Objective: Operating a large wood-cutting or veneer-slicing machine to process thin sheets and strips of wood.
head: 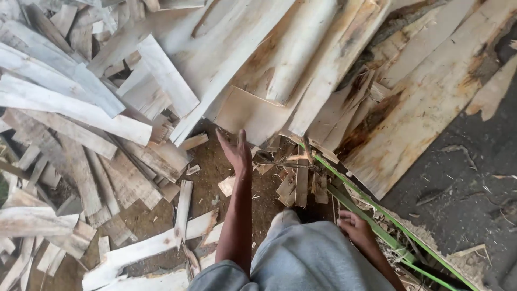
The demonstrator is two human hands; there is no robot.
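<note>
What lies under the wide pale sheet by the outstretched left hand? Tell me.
Beneath the wide pale sheet, only brown dirt ground shows at its lower edge near the left hand. Longer planks overlap its top; anything beneath is hidden.

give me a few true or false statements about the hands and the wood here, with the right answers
1. The left hand is stretched out, open and empty, over the ground near the wood sheets. True.
2. The right hand holds a hammer. False: no hammer shows; it rests low by the knee, next to the green bars.
3. Loose wood strips are piled on the left side. True.
4. The green bars lie on the left of the person. False: they run along the person's right side.
5. The person wears grey trousers. True.
6. The left hand grips a wide sheet. False: its fingers are spread and it holds nothing.
</note>
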